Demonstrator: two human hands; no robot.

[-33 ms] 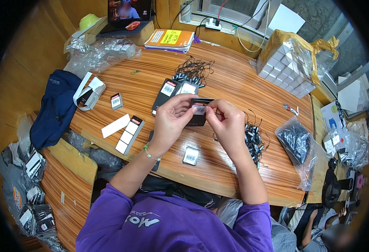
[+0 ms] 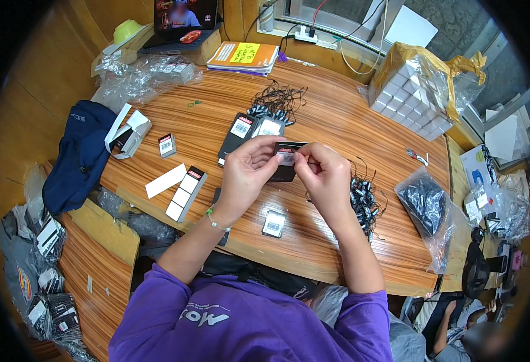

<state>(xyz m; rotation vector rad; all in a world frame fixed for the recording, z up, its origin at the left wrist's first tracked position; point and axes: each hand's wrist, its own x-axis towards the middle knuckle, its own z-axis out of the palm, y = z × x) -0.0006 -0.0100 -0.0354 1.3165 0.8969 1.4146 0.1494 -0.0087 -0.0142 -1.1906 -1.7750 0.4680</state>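
Observation:
My left hand pinches the left side of a small black card that bears a red and white label. At its right edge, the thumb and fingers of my right hand press together on the same card. Below it, a small labelled card stack lies on the wooden table. Just beyond my hands are flat black cards with white labels and a bunch of small black corded pieces. Beside my right wrist is a pile of similar corded pieces.
On the left lie a long stack of cards, a white strip, a small stack and a navy bag. A bag of white boxes, pliers and a plastic bag are right. Notebooks lie behind.

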